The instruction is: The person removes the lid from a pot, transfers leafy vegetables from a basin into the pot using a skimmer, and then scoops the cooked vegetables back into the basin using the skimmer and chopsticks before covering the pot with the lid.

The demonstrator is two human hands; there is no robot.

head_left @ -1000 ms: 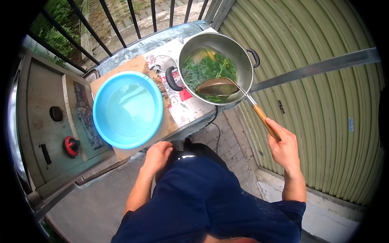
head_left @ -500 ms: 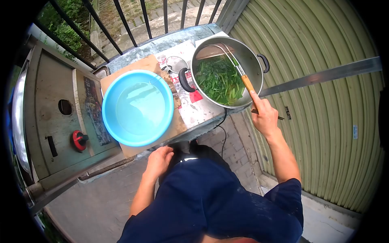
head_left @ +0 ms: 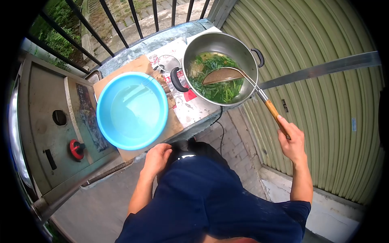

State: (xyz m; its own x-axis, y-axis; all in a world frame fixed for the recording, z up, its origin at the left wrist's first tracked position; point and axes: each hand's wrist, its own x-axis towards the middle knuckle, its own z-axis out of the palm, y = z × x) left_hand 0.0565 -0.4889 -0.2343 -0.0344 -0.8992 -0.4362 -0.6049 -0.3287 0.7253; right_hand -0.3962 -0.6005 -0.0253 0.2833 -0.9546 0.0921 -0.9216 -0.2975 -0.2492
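Closest to the lens, a navy shirt (head_left: pixel 202 194) above dark trousers (head_left: pixel 206 152). Beside the trousers, the left grip (head_left: pixel 158 156), with fingers loosely bent; impossible to tell from this angle about anything held inside. Out to the other side, the right grip (head_left: pixel 292 139), closed tightly around the wooden handle (head_left: pixel 272 108) of a metal strainer (head_left: pixel 223 75). Below, grey paving (head_left: pixel 235 148) and a dark cord (head_left: pixel 223 131) hanging beneath the bench (head_left: pixel 158 36).

On the bench at left, over brown cardboard (head_left: pixel 172 125), a light blue basin (head_left: pixel 106 128) with clear liquid inside. To the right, over printed paper (head_left: pixel 194 111), a deep metal pot (head_left: pixel 227 42) with two black side handles, partly filled with liquid and leafy greens (head_left: pixel 227 95). Inside the pot, tilted, the head of the strainer, low among the greens, with the shaft angled out over the right-hand rim. Between basin and pot, a round wire-rimmed utensil (head_left: pixel 168 63), with a thin handle reaching toward the basin.

Along the left, a worn metal cabinet (head_left: pixel 44 129) with a red-and-black knob (head_left: pixel 77 150). Along the right, a green ribbed shutter (head_left: pixel 320 150), crossed by a metal bar (head_left: pixel 320 73). Farthest off, black railings (head_left: pixel 155 16) and green plants (head_left: pixel 60 40) beyond.
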